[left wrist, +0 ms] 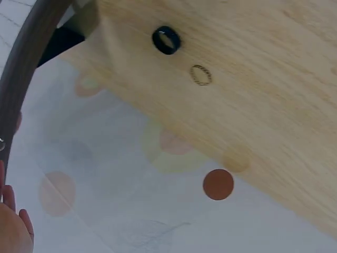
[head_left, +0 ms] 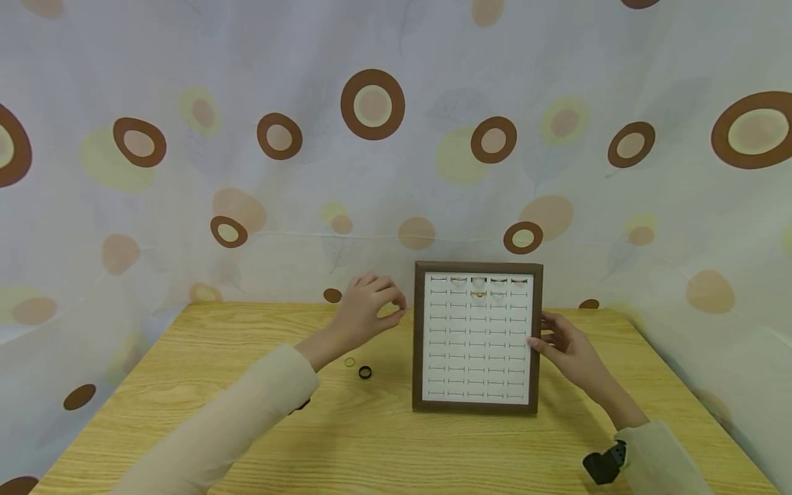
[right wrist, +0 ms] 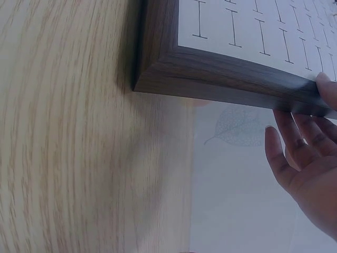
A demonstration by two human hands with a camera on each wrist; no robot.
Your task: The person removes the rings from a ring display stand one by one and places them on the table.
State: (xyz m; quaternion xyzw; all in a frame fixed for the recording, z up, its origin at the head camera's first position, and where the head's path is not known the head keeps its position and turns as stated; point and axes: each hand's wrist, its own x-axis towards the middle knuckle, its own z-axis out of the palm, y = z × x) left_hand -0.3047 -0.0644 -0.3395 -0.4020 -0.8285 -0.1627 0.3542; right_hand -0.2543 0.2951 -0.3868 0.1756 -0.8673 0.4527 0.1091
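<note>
A brown-framed ring display board (head_left: 476, 337) with a white slotted face stands upright on the table. My right hand (head_left: 569, 354) grips its right edge, thumb on the front and fingers behind. Several rings sit in the top two rows, among them a gold ring (head_left: 478, 295). Beside the board's upper left edge, my left hand (head_left: 370, 309) has thumb and forefinger brought together. A small silvery ring (left wrist: 1, 144) shows at its fingertips in the left wrist view, partly cut off. On the table lie a black ring (head_left: 365, 377) and a thin gold ring (left wrist: 194, 77).
The wooden table (head_left: 247, 330) ends at a patterned cloth (head_left: 396, 185) hanging behind it. Both loose rings lie left of the board, below the left forearm. A black strap device (head_left: 603, 466) is worn on the right wrist.
</note>
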